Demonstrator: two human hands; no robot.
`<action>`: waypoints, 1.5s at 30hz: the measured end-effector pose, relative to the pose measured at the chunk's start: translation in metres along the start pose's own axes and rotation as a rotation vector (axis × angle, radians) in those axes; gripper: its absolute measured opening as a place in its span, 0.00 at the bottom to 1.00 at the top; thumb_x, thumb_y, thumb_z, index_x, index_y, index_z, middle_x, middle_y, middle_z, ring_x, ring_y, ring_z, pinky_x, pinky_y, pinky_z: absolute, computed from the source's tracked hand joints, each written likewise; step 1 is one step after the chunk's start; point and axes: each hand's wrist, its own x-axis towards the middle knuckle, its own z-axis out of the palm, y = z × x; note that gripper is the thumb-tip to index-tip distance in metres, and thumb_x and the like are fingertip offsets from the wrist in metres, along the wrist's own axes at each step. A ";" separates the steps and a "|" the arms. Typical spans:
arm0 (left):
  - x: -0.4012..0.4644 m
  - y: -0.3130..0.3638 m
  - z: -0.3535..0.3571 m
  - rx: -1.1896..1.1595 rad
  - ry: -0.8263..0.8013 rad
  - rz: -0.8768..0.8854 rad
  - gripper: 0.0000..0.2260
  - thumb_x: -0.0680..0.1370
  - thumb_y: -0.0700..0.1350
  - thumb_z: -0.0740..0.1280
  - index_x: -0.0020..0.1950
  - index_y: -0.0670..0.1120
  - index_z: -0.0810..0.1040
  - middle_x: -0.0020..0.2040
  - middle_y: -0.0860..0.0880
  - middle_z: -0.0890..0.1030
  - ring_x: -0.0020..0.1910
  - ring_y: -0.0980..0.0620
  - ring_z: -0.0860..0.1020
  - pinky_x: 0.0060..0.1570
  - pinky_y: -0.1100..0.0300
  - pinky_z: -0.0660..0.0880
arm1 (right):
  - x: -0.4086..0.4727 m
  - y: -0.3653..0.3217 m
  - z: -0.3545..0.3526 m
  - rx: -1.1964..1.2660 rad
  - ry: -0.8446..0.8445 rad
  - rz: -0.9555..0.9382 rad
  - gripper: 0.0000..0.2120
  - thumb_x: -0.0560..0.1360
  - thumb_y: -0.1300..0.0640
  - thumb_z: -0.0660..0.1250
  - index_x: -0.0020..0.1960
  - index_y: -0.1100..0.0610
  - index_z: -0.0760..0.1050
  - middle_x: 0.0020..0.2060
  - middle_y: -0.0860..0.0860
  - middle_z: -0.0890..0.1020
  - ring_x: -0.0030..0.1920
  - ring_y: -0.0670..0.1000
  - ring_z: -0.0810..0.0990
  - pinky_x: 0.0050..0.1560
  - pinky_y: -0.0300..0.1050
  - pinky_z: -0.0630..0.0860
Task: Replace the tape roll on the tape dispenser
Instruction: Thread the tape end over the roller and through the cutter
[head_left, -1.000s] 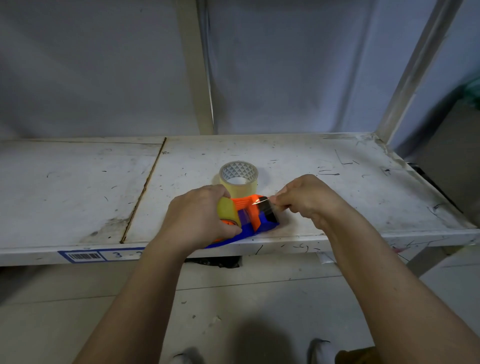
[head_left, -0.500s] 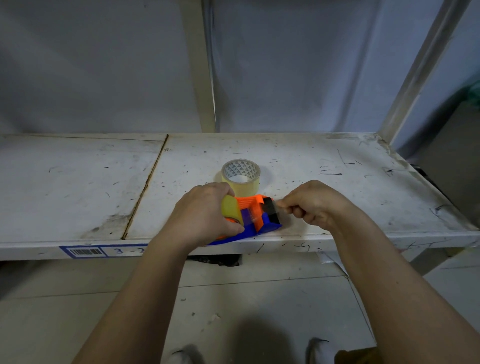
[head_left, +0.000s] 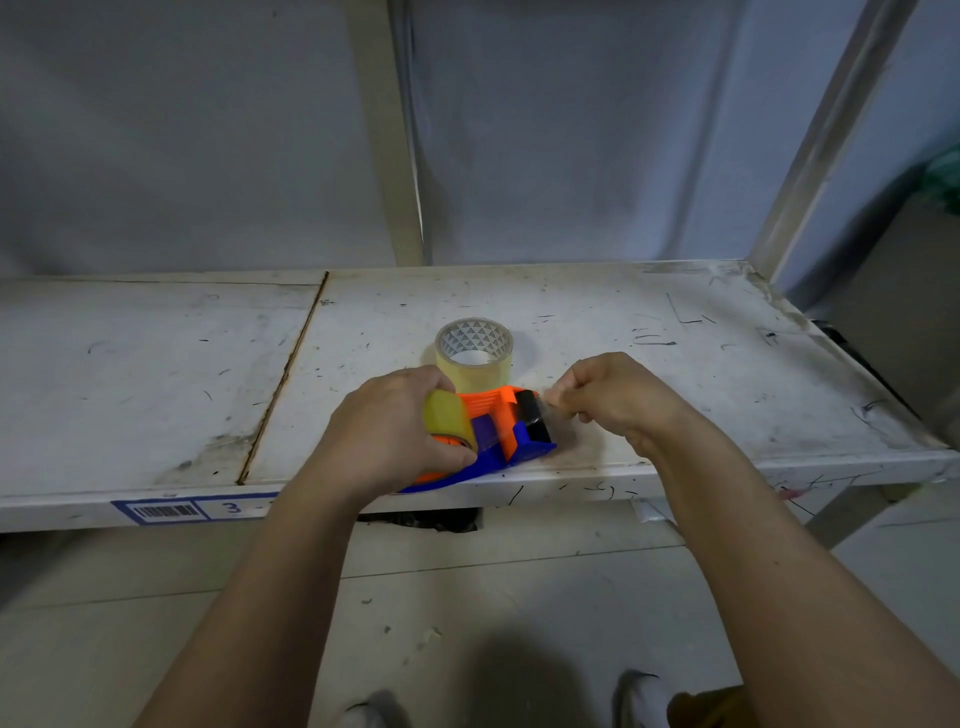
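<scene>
Head cam is looking down at a scuffed white shelf, and starting from the far left, a blue-bordered barcode label with a "3" on it is sitting on the front lip. A seam is running front to back across the shelf board just right of that.

Your left hand is wrapping over the back end of the tape dispenser, fingers curled down around it and the thumb lying along the near side, so it's closed on the dispenser. A yellowish tape roll is sitting mounted in the dispenser, poking out from under your fingers. The dispenser itself, orange on top and blue at the base, is resting at the front edge of the shelf, with its black front end pointing right.

Just behind it, a second tape roll is lying flat on the shelf, core facing up, near the dispenser's orange top but whether it's touching I can't tell.

Your right hand is hovering right at the dispenser's front end, fingertips pressed together like you're pinching something thin there. It's blurry, so I can't tell if it's actually the tape end in that pinch.
</scene>
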 end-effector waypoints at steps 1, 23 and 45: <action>0.000 0.000 0.000 -0.008 -0.001 -0.004 0.29 0.63 0.60 0.75 0.60 0.57 0.69 0.57 0.54 0.77 0.53 0.52 0.74 0.48 0.53 0.77 | 0.000 0.002 0.001 -0.015 0.005 -0.026 0.04 0.73 0.68 0.66 0.41 0.62 0.78 0.34 0.47 0.78 0.37 0.44 0.74 0.35 0.35 0.69; 0.000 0.000 -0.007 -0.075 -0.029 -0.028 0.30 0.63 0.57 0.76 0.61 0.56 0.69 0.51 0.56 0.71 0.52 0.52 0.72 0.46 0.56 0.75 | 0.006 0.025 -0.025 -0.075 0.005 -0.268 0.07 0.76 0.57 0.66 0.39 0.55 0.77 0.33 0.48 0.78 0.37 0.49 0.74 0.41 0.45 0.73; -0.005 -0.008 -0.007 -0.179 -0.025 -0.016 0.29 0.63 0.55 0.78 0.60 0.57 0.70 0.54 0.55 0.73 0.53 0.53 0.73 0.40 0.60 0.73 | 0.008 0.028 -0.030 0.079 -0.119 -0.181 0.10 0.76 0.62 0.64 0.36 0.56 0.73 0.31 0.52 0.73 0.32 0.48 0.68 0.35 0.39 0.68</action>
